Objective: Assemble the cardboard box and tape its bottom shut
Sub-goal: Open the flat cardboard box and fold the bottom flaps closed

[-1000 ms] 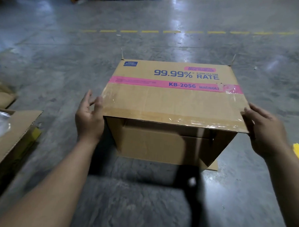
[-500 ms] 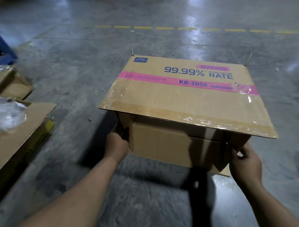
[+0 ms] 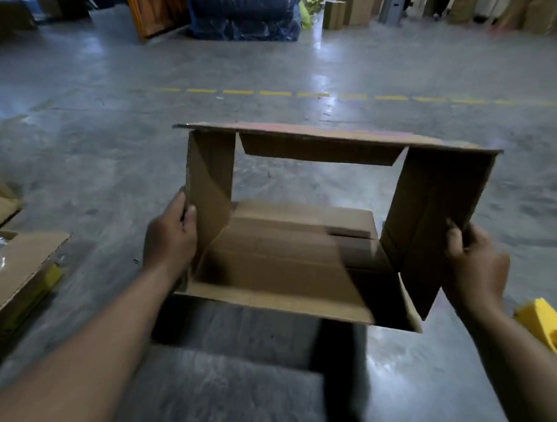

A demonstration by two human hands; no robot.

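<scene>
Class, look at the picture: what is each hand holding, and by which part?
Both hold the cardboard box: the left hand has its grip on the left side panel's edge, the right hand on the right panel's edge.

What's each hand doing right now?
Left hand: closed on the left side flap of the cardboard box.
Right hand: closed on the box's right side flap.

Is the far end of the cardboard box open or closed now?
Open. Through the cardboard box the grey floor shows, and the far flaps are not folded shut.
</scene>
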